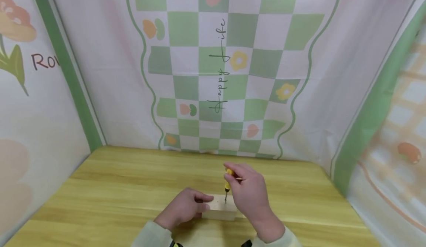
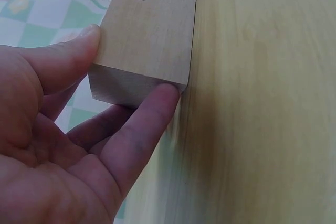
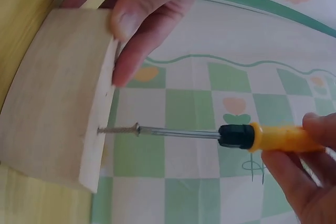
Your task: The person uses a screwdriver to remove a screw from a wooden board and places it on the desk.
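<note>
A pale wooden block (image 1: 217, 215) lies on the table in front of me. My left hand (image 1: 183, 207) holds its left end, with the thumb at the top edge and fingers against the end face in the left wrist view. From above, my right hand (image 1: 252, 192) pinches the yellow handle of a screwdriver (image 3: 236, 136), which has a black collar and a metal shaft. The shaft stands upright, its tip at the head of a screw (image 3: 119, 129). The screw's point is in the block's top face, with most of its thread showing. Small dark marks dot that face.
The wood-grain table (image 1: 133, 173) extends around both hands. Behind it hangs a curtain (image 1: 186, 88) with green and white checks, and printed fabric panels flank both sides.
</note>
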`<state>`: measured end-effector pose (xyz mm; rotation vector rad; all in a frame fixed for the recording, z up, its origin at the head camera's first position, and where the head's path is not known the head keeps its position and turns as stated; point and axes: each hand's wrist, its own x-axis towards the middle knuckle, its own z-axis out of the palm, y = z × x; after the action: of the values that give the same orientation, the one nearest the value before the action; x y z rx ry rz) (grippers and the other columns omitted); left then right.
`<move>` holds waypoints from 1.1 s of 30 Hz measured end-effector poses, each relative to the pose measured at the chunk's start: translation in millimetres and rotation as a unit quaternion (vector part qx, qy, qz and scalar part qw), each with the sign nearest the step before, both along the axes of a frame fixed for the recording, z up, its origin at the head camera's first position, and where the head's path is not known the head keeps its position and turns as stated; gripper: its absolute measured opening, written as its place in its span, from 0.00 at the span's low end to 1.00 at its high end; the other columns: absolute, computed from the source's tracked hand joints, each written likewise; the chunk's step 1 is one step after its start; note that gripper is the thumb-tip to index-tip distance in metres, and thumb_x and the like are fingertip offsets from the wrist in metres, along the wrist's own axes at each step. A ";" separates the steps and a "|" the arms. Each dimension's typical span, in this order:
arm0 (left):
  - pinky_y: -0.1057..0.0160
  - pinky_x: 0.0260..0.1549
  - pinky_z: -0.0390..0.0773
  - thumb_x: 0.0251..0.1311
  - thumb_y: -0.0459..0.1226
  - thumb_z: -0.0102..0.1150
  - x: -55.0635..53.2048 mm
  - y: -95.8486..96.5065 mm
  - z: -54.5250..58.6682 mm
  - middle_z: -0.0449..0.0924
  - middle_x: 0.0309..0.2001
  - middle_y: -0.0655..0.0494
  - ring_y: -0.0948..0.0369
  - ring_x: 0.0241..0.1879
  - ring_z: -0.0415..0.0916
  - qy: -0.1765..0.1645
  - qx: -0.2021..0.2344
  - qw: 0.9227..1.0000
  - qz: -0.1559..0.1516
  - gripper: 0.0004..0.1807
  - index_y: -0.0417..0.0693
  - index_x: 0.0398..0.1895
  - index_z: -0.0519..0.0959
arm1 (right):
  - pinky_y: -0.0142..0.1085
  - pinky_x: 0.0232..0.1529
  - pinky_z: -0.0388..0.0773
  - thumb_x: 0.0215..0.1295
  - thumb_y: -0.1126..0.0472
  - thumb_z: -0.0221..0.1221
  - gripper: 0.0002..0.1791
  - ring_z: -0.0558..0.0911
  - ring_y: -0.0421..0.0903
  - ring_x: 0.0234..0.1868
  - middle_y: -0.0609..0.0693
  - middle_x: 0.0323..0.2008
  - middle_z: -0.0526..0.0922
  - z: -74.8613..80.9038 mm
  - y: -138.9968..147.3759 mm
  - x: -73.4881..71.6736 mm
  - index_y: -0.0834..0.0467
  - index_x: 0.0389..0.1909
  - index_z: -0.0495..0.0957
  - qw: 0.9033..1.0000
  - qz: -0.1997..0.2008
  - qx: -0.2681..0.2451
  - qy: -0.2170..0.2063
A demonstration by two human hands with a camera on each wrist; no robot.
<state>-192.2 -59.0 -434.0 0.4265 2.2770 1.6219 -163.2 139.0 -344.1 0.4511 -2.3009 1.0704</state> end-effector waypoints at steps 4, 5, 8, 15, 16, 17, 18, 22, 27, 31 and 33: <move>0.58 0.36 0.82 0.61 0.34 0.67 -1.0 -0.1 -2.0 0.84 0.51 0.58 0.60 0.44 0.78 0.005 -0.005 1.000 0.001 0.13 0.49 0.49 0.87 | 0.33 0.29 0.78 0.62 0.70 0.67 0.16 0.77 0.37 0.29 0.38 0.36 0.83 4.9 0.3 2.5 0.52 0.49 0.87 0.997 0.034 -0.015 -0.061; 0.58 0.36 0.82 0.62 0.34 0.67 -1.1 -0.2 -2.3 0.84 0.51 0.58 0.60 0.44 0.78 0.007 -0.008 1.000 0.001 0.13 0.49 0.49 0.87 | 0.33 0.30 0.79 0.63 0.70 0.66 0.16 0.78 0.37 0.30 0.39 0.36 0.83 4.8 0.3 2.3 0.52 0.49 0.87 0.997 0.036 -0.014 -0.066; 0.58 0.35 0.82 0.62 0.35 0.67 -1.4 -0.7 -2.7 0.84 0.51 0.58 0.60 0.43 0.78 0.011 -0.016 1.000 0.000 0.13 0.50 0.49 0.87 | 0.32 0.33 0.81 0.62 0.67 0.68 0.15 0.79 0.38 0.33 0.40 0.38 0.82 1.3 -0.8 0.9 0.52 0.49 0.86 0.998 0.027 -0.006 -0.052; 0.58 0.37 0.82 0.62 0.36 0.68 -1.3 -1.0 -2.9 0.84 0.51 0.59 0.61 0.45 0.78 0.011 -0.015 1.000 -0.004 0.14 0.50 0.50 0.87 | 0.30 0.27 0.78 0.54 0.63 0.75 0.12 0.75 0.35 0.28 0.42 0.32 0.72 -7.5 -3.9 -2.0 0.54 0.41 0.89 0.999 -0.024 0.007 0.046; 0.57 0.37 0.82 0.62 0.36 0.68 -1.5 -1.0 -2.9 0.84 0.51 0.58 0.60 0.45 0.78 0.010 -0.015 1.000 -0.003 0.14 0.50 0.50 0.87 | 0.30 0.26 0.77 0.54 0.64 0.75 0.11 0.74 0.35 0.27 0.41 0.31 0.72 -7.7 -4.0 -2.4 0.55 0.40 0.89 0.998 -0.026 0.007 0.054; 0.58 0.37 0.82 0.61 0.36 0.68 -1.5 -1.0 -2.8 0.84 0.51 0.58 0.60 0.45 0.78 0.010 -0.016 1.000 -0.003 0.14 0.50 0.50 0.87 | 0.30 0.25 0.76 0.53 0.64 0.75 0.11 0.73 0.35 0.26 0.40 0.30 0.72 -7.7 -3.9 -2.6 0.55 0.39 0.89 0.998 -0.026 0.008 0.060; 0.57 0.36 0.82 0.61 0.36 0.68 -1.6 -1.1 -2.7 0.84 0.51 0.58 0.60 0.44 0.78 0.010 -0.016 1.000 -0.003 0.14 0.50 0.50 0.87 | 0.30 0.24 0.75 0.53 0.64 0.75 0.12 0.73 0.35 0.26 0.39 0.29 0.72 -7.6 -3.7 -2.8 0.55 0.40 0.89 0.998 -0.025 0.007 0.063; 0.58 0.35 0.81 0.61 0.36 0.68 -1.5 -1.2 -2.1 0.84 0.51 0.59 0.60 0.41 0.77 0.015 -0.027 1.000 -0.003 0.14 0.51 0.50 0.87 | 0.30 0.24 0.76 0.53 0.66 0.75 0.14 0.73 0.35 0.25 0.37 0.27 0.74 -6.6 -1.0 -2.6 0.56 0.43 0.89 0.998 -0.010 -0.006 0.057; 0.60 0.30 0.79 0.62 0.37 0.68 -1.1 -1.2 -1.0 0.84 0.50 0.59 0.59 0.35 0.77 0.026 -0.035 0.999 -0.003 0.13 0.51 0.50 0.87 | 0.33 0.27 0.80 0.57 0.69 0.71 0.16 0.78 0.38 0.26 0.39 0.29 0.81 -3.6 2.5 -1.4 0.53 0.46 0.87 0.998 0.043 -0.052 0.001; 0.61 0.26 0.77 0.62 0.36 0.67 -0.8 -0.9 -0.6 0.84 0.49 0.59 0.57 0.29 0.76 0.025 -0.038 0.999 -0.002 0.13 0.50 0.50 0.87 | 0.34 0.31 0.81 0.61 0.71 0.67 0.14 0.81 0.38 0.30 0.41 0.33 0.85 -2.6 3.8 -1.5 0.51 0.45 0.86 0.995 0.072 -0.060 -0.041; 0.61 0.25 0.76 0.62 0.36 0.67 -0.7 -0.7 -0.8 0.85 0.48 0.59 0.57 0.29 0.76 0.023 -0.037 0.999 -0.001 0.13 0.50 0.50 0.87 | 0.35 0.33 0.82 0.62 0.71 0.67 0.14 0.82 0.38 0.33 0.42 0.36 0.86 -3.7 3.9 -2.0 0.52 0.45 0.86 0.996 0.070 -0.050 -0.037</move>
<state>-192.9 -59.7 -434.7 0.4516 2.3613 1.5353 -165.2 142.9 -347.7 0.5474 -2.2948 1.2840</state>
